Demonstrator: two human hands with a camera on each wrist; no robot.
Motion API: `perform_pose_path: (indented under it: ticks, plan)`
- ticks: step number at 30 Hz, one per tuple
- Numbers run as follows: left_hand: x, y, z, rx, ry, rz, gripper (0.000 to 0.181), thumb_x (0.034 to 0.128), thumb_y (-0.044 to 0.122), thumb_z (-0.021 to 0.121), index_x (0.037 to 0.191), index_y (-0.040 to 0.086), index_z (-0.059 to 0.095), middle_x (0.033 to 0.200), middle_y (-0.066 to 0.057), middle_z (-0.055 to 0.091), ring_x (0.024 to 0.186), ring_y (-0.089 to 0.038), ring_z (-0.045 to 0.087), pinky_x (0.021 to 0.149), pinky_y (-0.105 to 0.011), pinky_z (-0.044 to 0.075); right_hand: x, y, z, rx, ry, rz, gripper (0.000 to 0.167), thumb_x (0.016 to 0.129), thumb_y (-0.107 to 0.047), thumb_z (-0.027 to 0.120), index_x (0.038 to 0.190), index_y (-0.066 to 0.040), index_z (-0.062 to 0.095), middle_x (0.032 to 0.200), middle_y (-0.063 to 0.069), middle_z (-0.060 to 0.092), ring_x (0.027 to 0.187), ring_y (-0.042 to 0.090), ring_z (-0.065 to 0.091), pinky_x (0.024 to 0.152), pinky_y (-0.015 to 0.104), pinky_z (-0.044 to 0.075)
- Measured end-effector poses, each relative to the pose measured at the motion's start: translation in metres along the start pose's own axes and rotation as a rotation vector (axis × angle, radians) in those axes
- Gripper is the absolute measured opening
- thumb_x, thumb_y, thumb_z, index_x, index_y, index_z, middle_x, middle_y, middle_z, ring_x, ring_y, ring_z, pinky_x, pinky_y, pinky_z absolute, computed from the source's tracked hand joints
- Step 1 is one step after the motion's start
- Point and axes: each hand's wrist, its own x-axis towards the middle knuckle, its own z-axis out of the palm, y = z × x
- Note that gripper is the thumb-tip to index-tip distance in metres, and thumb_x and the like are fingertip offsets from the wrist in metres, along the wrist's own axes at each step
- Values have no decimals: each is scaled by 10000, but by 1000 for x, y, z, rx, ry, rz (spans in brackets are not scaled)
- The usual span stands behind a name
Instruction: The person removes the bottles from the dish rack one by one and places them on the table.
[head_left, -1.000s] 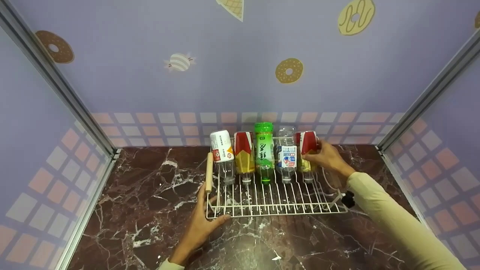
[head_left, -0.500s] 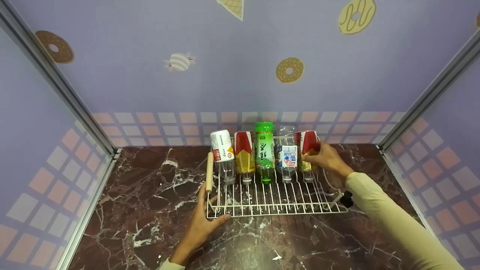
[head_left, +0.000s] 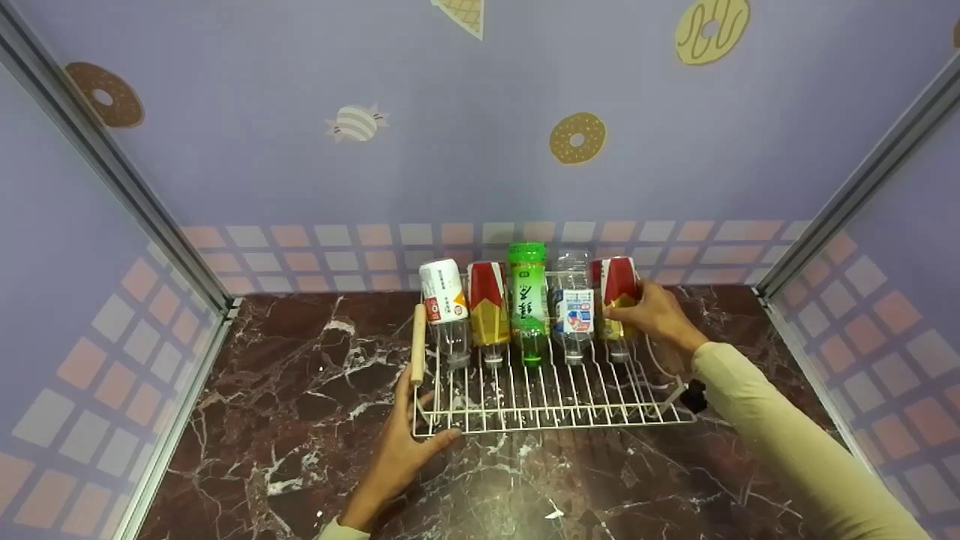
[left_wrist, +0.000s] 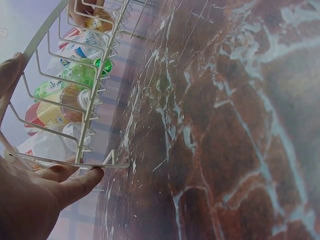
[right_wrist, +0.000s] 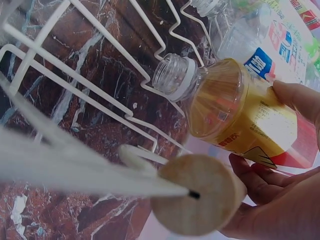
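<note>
A white wire rack (head_left: 555, 410) stands on the marbled surface with a row of bottles lying tilted in it, necks toward me. My left hand (head_left: 401, 442) grips its front left corner, below a wooden handle (head_left: 418, 345). At the right end, my right hand (head_left: 660, 315) holds a red-and-yellow labelled bottle (right_wrist: 260, 117) between thumb and fingers; its open neck rests by the wires. Leftwards follow a clear bottle with a blue-and-white label (head_left: 576, 311), a green bottle (head_left: 529, 292), another red-and-yellow bottle (head_left: 489, 307) and a white-labelled bottle (head_left: 444, 292).
The dark red marbled surface (head_left: 285, 405) runs back to a purple wall (head_left: 465, 172) printed with sweets. Side panels (head_left: 67, 300) flank it. A second wooden handle (right_wrist: 197, 192) sits at the rack's right end, close to my right hand.
The red-and-yellow bottle in my right hand has shifted slightly, its base a little higher and its label turned a bit. My left hand keeps its grip on the rack corner.
</note>
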Motion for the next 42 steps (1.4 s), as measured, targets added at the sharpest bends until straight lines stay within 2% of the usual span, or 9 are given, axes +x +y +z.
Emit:
perform_pose_path:
  ticks: [4, 7, 13, 21, 24, 29, 31, 34, 42]
  plan:
    - [-1, 1, 0, -6, 0, -5, 1305, 862, 140, 955, 1781, 183, 30, 1744, -360, 216, 1516, -499, 476, 1185, -797, 356, -3, -3, -4, 34, 7, 6, 594, 955, -287, 869, 1330, 88, 601, 1243, 283, 690, 1011, 344, 691, 843, 365, 642]
    - [-3, 1, -1, -2, 4, -14, 1303, 864, 152, 955, 1782, 193, 32, 1733, -367, 244, 1517, -498, 475, 1179, -779, 382, -6, -6, -7, 51, 20, -10, 567, 955, -277, 871, 1321, 80, 624, 1245, 265, 691, 1054, 336, 675, 899, 356, 613]
    - [-4, 1, -3, 17, 14, -41, 1291, 872, 177, 953, 1786, 235, 43, 1731, -342, 281, 1522, -486, 473, 1160, -731, 449, -15, -11, -11, 84, 28, -36, 578, 956, -286, 876, 1326, 80, 626, 1298, 281, 689, 1138, 382, 673, 1026, 462, 598]
    - [-3, 1, -4, -6, 12, -38, 1276, 880, 162, 943, 1785, 241, 47, 1784, -315, 137, 1536, -502, 445, 1009, -563, 630, -24, -11, -11, 80, 39, -88, 616, 950, -244, 884, 1351, 123, 594, 1339, 333, 670, 1268, 484, 656, 1126, 567, 563]
    - [-2, 1, -4, 10, 10, -37, 1268, 888, 159, 936, 1785, 239, 44, 1788, -308, 121, 1533, -499, 451, 1051, -588, 601, -30, -13, -12, 96, 33, -95, 635, 955, -226, 877, 1370, 144, 571, 1360, 352, 651, 1315, 516, 629, 1149, 589, 546]
    - [-1, 2, -4, 32, 9, -49, 1280, 887, 184, 940, 1786, 248, 31, 1761, -318, 217, 1525, -475, 474, 1178, -721, 426, -42, -15, -13, 129, 23, -76, 748, 954, -232, 875, 1468, 158, 496, 1438, 375, 595, 1376, 541, 577, 1193, 618, 499]
    - [-1, 2, -4, 30, 6, -46, 1288, 886, 186, 942, 1786, 246, 22, 1766, -325, 192, 1526, -470, 476, 1201, -742, 384, -47, -14, -14, 143, 21, -72, 790, 951, -229, 878, 1506, 154, 466, 1453, 376, 585, 1375, 540, 577, 1199, 628, 490]
    - [-1, 3, -2, 36, 7, -48, 1295, 889, 202, 941, 1786, 267, 10, 1750, -334, 237, 1523, -455, 486, 1218, -734, 363, -55, -13, -15, 142, 22, -71, 827, 945, -238, 887, 1528, 148, 446, 1450, 372, 589, 1349, 528, 594, 1193, 642, 488]
    - [-2, 5, 1, 20, -7, -57, 1302, 893, 281, 937, 1784, 305, -13, 1795, -281, 92, 1537, -440, 468, 1243, -688, 369, -68, -8, -20, 111, 14, -89, 869, 942, -288, 894, 1540, 144, 435, 1461, 375, 581, 1352, 540, 586, 1189, 684, 473]
